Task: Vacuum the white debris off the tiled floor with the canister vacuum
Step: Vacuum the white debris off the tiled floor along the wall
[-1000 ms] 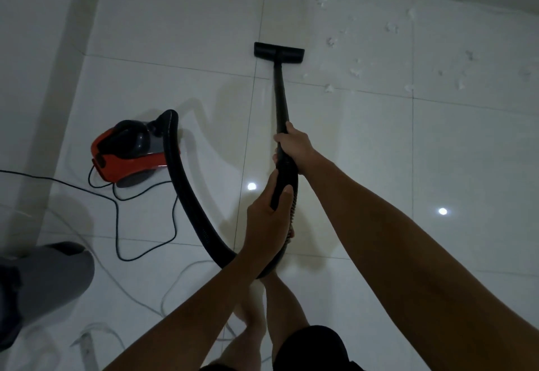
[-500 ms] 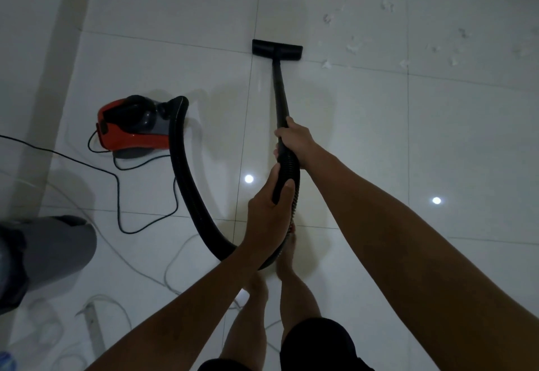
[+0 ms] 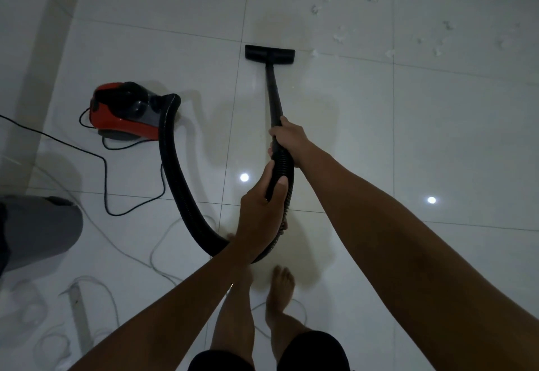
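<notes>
A black vacuum wand [image 3: 273, 90] runs forward to a flat black floor nozzle [image 3: 269, 54] lying on the white tiled floor [image 3: 423, 137]. My right hand [image 3: 287, 137] grips the wand where the ribbed hose joins it. My left hand [image 3: 262, 210] grips the ribbed hose [image 3: 175, 184] just behind, thumb on top. The hose loops left to the red and black canister vacuum [image 3: 125, 111]. Scattered white debris [image 3: 339, 36] lies to the upper right, the nearest scrap [image 3: 315, 53] just right of the nozzle.
A black power cord [image 3: 105, 172] trails left from the canister. White cables [image 3: 157, 254] and a white power strip [image 3: 78, 318] lie at the lower left, beside a grey object [image 3: 38, 230]. My bare feet [image 3: 281, 286] stand below the hose loop.
The nozzle has been drawn back toward me, away from the debris field. The canister has shifted closer to the wand and I have stepped, my feet now showing further back.
</notes>
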